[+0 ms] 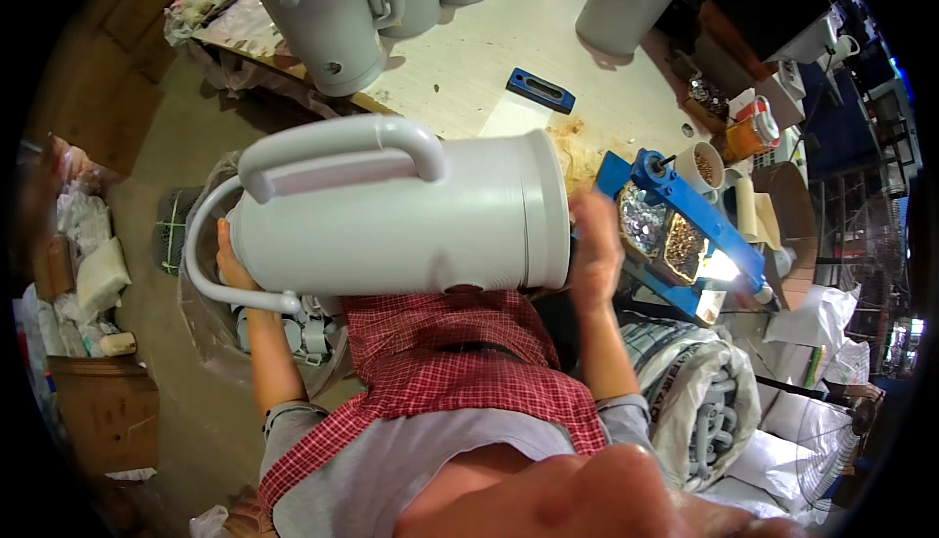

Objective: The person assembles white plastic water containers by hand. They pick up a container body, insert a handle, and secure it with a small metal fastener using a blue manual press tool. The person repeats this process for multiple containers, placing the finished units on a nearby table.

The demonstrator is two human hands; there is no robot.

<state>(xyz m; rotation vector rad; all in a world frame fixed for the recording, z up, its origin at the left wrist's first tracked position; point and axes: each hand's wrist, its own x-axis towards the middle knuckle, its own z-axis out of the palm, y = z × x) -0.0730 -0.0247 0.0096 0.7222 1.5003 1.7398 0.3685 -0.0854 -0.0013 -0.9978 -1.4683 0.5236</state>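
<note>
A large light-grey insulated jug (391,215) lies on its side in front of my body, its side handle uppermost. A curved carrying bail (210,274) loops round its left end. My left hand (232,262) supports that end, with the fingers partly hidden behind the jug. At the wide right end, my right hand (595,245) is curled close to the rim. It is slightly blurred, and whatever its fingers hold is hidden.
More grey jugs (328,20) stand on the pale table (460,59), with a blue flat tool (541,90) nearby. Right of my hand are a blue lever press (699,210), trays of small metal parts (683,245) and a cup (700,166). A sack of grey handles (714,411) sits lower right.
</note>
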